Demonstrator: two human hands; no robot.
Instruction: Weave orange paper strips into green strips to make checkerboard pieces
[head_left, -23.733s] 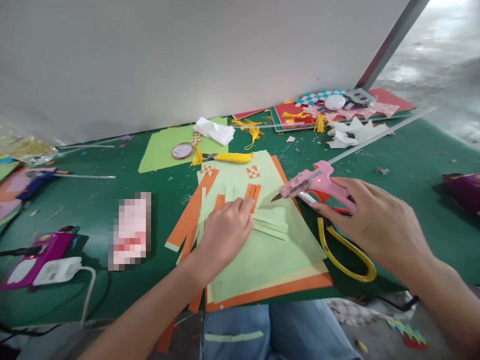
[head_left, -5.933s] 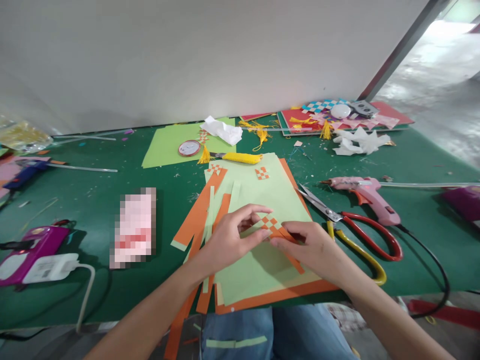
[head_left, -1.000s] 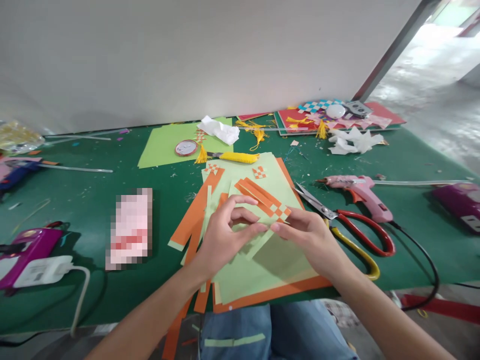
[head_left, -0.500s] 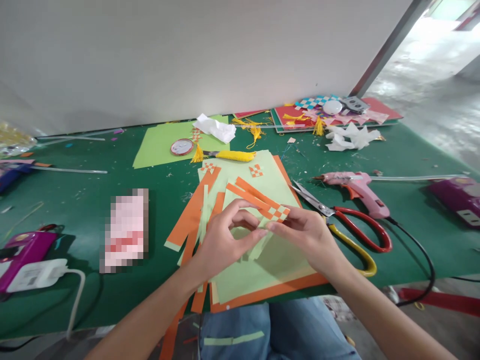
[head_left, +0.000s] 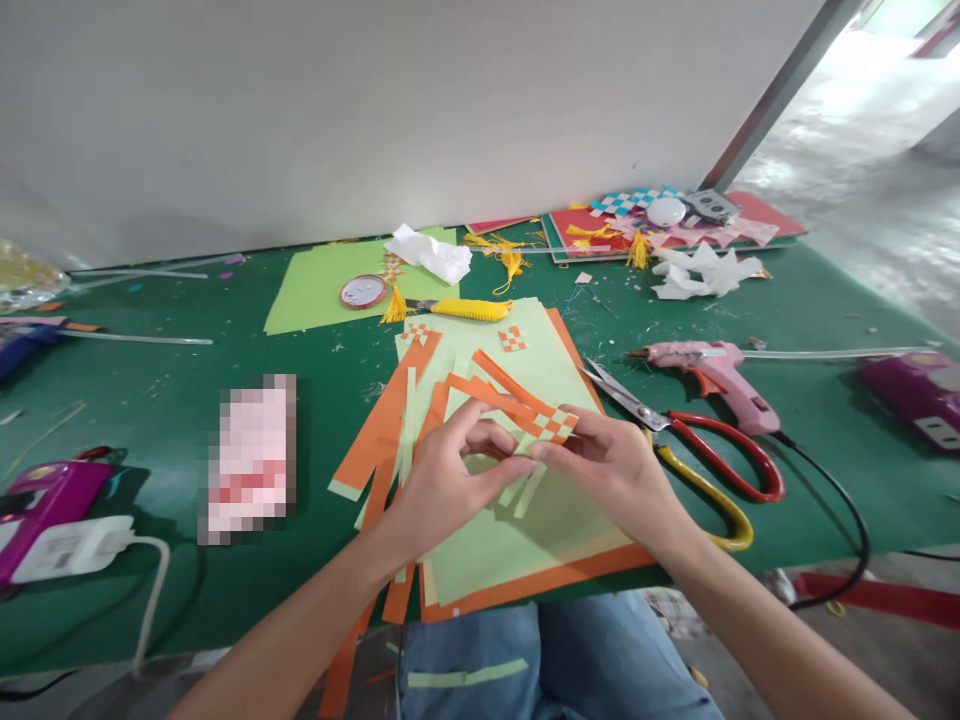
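Both hands hold a small woven piece of orange and pale green paper strips (head_left: 551, 424) just above a pale green sheet (head_left: 525, 520). My left hand (head_left: 450, 478) pinches the strips from the left with thumb and forefinger. My right hand (head_left: 611, 470) pinches the checkered woven corner from the right. Long orange strip ends (head_left: 491, 385) stick out up and to the left; pale green ends (head_left: 525, 490) hang below the fingers.
Red-handled scissors (head_left: 720, 460) and yellow-handled scissors (head_left: 720, 525) lie right of the sheets, a pink glue gun (head_left: 712, 372) with a black cord beyond them. Loose orange strips (head_left: 375, 440) lie left. A purple device (head_left: 45, 495), a white adapter, a tape roll (head_left: 363, 291) and paper scraps dot the green table (head_left: 150, 400).
Over the last second the woven piece has turned slightly in my fingers; the orange strip ends have fanned out more to the left. Both hands keep their pinch in about the same place.
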